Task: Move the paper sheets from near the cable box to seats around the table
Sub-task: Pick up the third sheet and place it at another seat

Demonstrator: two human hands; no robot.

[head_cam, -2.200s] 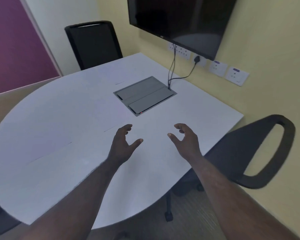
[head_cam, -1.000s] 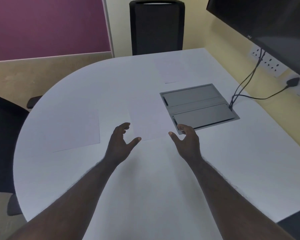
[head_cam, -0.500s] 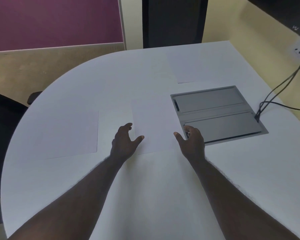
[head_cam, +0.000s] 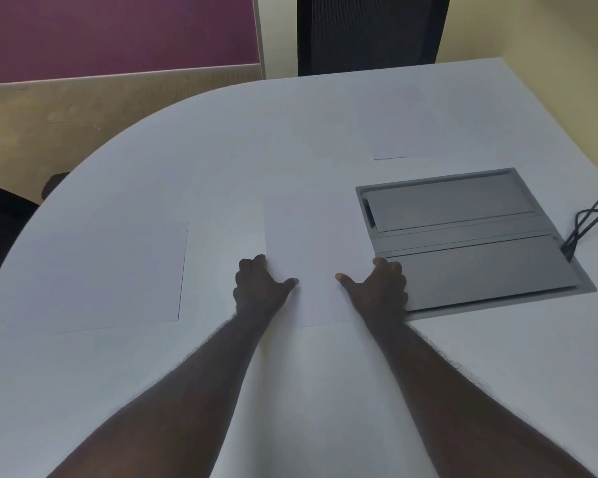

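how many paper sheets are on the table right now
3: one white paper sheet between the hands beside the grey cable box, one toward the left edge, one beyond the box. Stacked sheets may be hidden.

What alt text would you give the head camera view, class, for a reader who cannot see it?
Two bare hands, left hand and right hand, rest on the side edges of a paper sheet beside a grey cable box on a white table; two more sheets lie nearby.

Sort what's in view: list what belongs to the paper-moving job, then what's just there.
Job:
middle sheet, flanked by left hand and right hand
left sheet
far sheet
cable box
table
far chair

Just there:
cables
maroon panel
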